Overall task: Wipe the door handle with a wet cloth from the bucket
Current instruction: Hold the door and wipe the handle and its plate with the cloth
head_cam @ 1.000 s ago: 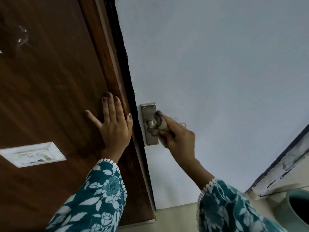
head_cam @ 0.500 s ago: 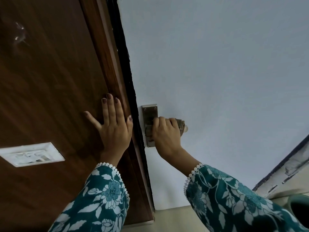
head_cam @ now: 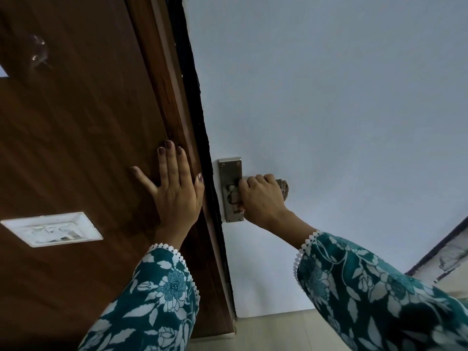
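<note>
No readable text, label, brand or number shows anywhere; the white plate (head_cam: 52,229) on the wood carries only blurred relief.

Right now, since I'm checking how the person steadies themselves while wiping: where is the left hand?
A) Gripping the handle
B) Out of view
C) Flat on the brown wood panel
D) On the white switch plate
C: the left hand lies spread flat on the brown wood panel, while the right hand wraps the cloth around the door handle.

Dark brown wood panel (head_cam: 76,148), pale blue-white door (head_cam: 329,97), teal floral sleeves (head_cam: 157,300)
</note>
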Motion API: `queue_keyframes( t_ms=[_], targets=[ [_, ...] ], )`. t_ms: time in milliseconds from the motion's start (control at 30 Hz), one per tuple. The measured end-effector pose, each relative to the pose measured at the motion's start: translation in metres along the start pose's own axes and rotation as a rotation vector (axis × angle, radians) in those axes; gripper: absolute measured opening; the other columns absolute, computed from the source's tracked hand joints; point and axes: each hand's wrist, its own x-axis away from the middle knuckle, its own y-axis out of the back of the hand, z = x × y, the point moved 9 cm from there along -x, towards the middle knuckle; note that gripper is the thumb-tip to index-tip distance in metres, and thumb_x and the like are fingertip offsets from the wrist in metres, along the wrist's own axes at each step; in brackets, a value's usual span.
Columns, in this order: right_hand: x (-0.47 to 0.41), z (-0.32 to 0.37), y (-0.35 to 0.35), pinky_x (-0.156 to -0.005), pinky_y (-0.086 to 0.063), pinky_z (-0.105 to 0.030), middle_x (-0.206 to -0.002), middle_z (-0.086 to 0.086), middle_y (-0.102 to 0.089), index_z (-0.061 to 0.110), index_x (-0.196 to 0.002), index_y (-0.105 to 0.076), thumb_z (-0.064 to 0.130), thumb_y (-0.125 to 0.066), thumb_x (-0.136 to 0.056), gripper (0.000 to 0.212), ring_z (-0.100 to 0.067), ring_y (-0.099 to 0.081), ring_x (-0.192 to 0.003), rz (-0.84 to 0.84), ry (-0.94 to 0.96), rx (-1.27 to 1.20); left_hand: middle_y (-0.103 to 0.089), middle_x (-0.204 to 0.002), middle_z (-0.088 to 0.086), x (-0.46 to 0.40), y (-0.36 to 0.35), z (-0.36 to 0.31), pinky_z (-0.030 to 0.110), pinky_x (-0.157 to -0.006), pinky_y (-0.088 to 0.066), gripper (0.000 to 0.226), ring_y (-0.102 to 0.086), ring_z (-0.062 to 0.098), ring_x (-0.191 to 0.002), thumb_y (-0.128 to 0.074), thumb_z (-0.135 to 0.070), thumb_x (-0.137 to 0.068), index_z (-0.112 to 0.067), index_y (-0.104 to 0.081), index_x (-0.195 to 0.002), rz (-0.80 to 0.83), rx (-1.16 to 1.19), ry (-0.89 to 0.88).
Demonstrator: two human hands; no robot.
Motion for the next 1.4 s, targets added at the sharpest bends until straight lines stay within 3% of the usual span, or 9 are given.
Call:
queue_keyframes(
  t_ms=[67, 167, 533, 833, 1067, 1267, 1400],
  targets=[
    [0.000, -0.003, -0.002, -0.087, -0.036, -0.037, -0.100, -0.010, -0.065, 0.009, -0.101, -0.054, 0.021, -0.060, -0.075, 0.030, -0.031, -0.060, -0.094, 0.046, 0.037, -0.050, -0.012, -0.155, 0.014, 0.000, -0.001, 0.001, 0.074, -0.102, -0.006, 0.066, 0.005, 0.020, -0.148, -0.036, -0.031, -0.101, -0.008, 0.001, -0.151, 0.017, 0.000, 0.017],
    [0.002, -0.007, -0.003, -0.089, -0.033, -0.035, -0.106, -0.008, -0.064, 0.011, -0.110, -0.051, 0.025, -0.056, -0.078, 0.034, -0.029, -0.058, -0.100, 0.083, 0.060, -0.054, -0.015, -0.153, 0.016, 0.000, -0.001, 0.002, 0.073, -0.102, -0.006, 0.065, 0.006, 0.020, -0.148, -0.035, -0.031, -0.101, -0.007, -0.001, -0.151, 0.024, -0.004, 0.027],
    [0.012, -0.044, -0.006, -0.090, -0.034, -0.034, -0.102, -0.001, -0.063, 0.014, -0.101, -0.053, 0.024, -0.053, -0.080, 0.023, -0.022, -0.058, -0.098, 0.084, 0.062, -0.119, -0.016, -0.153, 0.016, 0.000, -0.002, 0.002, 0.073, -0.102, -0.006, 0.067, 0.006, 0.020, -0.148, -0.035, -0.031, -0.101, -0.009, 0.003, -0.151, 0.003, -0.021, 0.015],
    [0.023, -0.079, -0.018, -0.082, -0.036, -0.028, -0.105, 0.001, -0.067, 0.015, -0.110, -0.056, 0.023, -0.063, -0.079, 0.033, -0.023, -0.061, -0.097, 0.056, -0.004, -0.316, -0.016, -0.153, 0.016, 0.000, -0.001, 0.001, 0.073, -0.102, -0.006, 0.067, 0.005, 0.020, -0.148, -0.036, -0.031, -0.101, -0.009, 0.003, -0.151, 0.003, -0.023, 0.006],
    [0.042, -0.097, -0.018, -0.072, -0.052, -0.034, -0.097, -0.003, -0.071, 0.012, -0.106, -0.060, 0.020, -0.065, -0.078, 0.029, -0.026, -0.064, -0.086, 0.047, -0.209, -0.576, -0.023, -0.153, 0.020, -0.001, -0.002, 0.002, 0.074, -0.102, -0.006, 0.066, 0.006, 0.021, -0.147, -0.036, -0.031, -0.101, -0.006, -0.001, -0.151, 0.062, -0.015, 0.024],
    [0.065, -0.111, -0.025, -0.074, -0.052, -0.037, -0.088, -0.007, -0.072, 0.014, -0.102, -0.064, 0.027, -0.064, -0.082, 0.025, -0.027, -0.063, -0.083, -0.021, -0.525, -0.673, -0.013, -0.155, 0.016, -0.002, 0.000, -0.002, 0.072, -0.104, -0.007, 0.065, 0.010, 0.020, -0.147, -0.034, -0.030, -0.102, -0.008, 0.003, -0.151, 0.112, -0.023, 0.071],
    [0.108, -0.145, -0.042, -0.072, -0.048, -0.031, -0.087, -0.007, -0.070, 0.011, -0.097, -0.066, 0.019, -0.062, -0.085, 0.015, -0.024, -0.063, -0.084, -0.034, -0.764, -0.861, -0.016, -0.155, 0.022, 0.000, 0.004, -0.007, 0.070, -0.107, -0.011, 0.064, -0.006, 0.027, -0.146, -0.040, -0.023, -0.100, -0.003, -0.006, -0.150, 0.153, 0.005, 0.180]
  ],
)
